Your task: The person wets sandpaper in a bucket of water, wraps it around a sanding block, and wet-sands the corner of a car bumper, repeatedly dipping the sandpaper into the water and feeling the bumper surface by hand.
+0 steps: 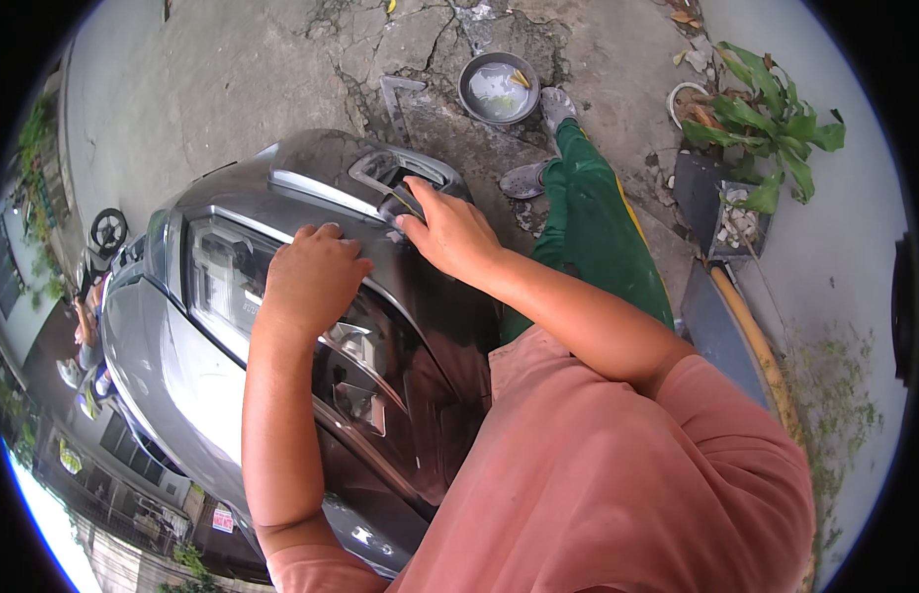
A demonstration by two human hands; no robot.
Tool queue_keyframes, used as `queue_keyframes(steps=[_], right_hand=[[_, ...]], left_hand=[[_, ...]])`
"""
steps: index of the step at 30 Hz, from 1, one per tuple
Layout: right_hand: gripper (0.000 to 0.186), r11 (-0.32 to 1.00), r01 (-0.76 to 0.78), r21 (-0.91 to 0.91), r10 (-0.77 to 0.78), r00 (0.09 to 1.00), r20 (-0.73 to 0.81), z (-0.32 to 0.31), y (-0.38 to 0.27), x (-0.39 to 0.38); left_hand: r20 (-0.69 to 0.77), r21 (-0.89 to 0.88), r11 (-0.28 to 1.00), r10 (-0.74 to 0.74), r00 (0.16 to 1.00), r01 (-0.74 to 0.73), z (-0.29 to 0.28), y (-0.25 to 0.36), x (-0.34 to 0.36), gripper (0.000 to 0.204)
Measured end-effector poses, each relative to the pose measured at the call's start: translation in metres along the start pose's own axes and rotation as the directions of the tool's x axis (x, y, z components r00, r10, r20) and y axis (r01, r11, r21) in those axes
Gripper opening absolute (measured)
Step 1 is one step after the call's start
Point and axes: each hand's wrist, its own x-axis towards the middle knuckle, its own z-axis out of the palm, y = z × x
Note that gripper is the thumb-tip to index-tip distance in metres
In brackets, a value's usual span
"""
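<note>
My right hand (451,229) is closed around a small dark grey pad (404,204), with its thumb and fingers on either side. The pad lies against the bumper of a dark grey car (311,158), beside a silver trim strip (326,193). I cannot tell whether it is a sanding block or a folded sheet. A pale scuff shows near my thumb. My left hand (316,275) rests on the car's front by the headlight (217,262), fingers bent and thumb apart, holding nothing. Part of the headlight is hidden behind my left hand and forearm.
A round grey basin (499,89) with cloudy water stands on cracked concrete near my shoes. An L-shaped metal piece (398,104) lies beside it. Right of my legs are a leafy plant (766,114) and a container of stones (738,219). Another person (87,331) is far left.
</note>
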Motion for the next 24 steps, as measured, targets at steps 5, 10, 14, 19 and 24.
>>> queue_keyframes(steps=[5, 10, 14, 19, 24], right_hand=[[0.055, 0.999, 0.042, 0.001, -0.042, 0.999, -0.034, -0.001, -0.001, -0.009], [0.053, 0.998, 0.042, -0.040, -0.044, 0.998, -0.044, 0.007, -0.002, 0.013], [0.055, 0.999, -0.046, 0.026, 0.045, 0.997, 0.064, -0.006, -0.010, -0.006], [0.056, 0.999, 0.027, -0.038, -0.029, 0.998, -0.051, 0.006, -0.003, 0.018], [0.055, 0.999, 0.031, 0.022, -0.030, 0.999, -0.024, 0.001, 0.002, 0.009]], left_hand=[[0.074, -0.063, 0.998, 0.021, 0.997, -0.017, -0.002, 0.001, 0.000, 0.023], [0.071, -0.090, 0.990, 0.114, 0.991, -0.107, -0.001, 0.000, 0.003, 0.019], [0.047, -0.139, 0.983, 0.128, 0.991, -0.121, 0.006, 0.002, 0.005, 0.017], [0.102, -0.151, 0.978, 0.157, 0.982, -0.141, 0.005, 0.002, 0.009, 0.023], [0.076, -0.188, 0.969, 0.180, 0.981, -0.163, 0.003, 0.002, 0.007, 0.027]])
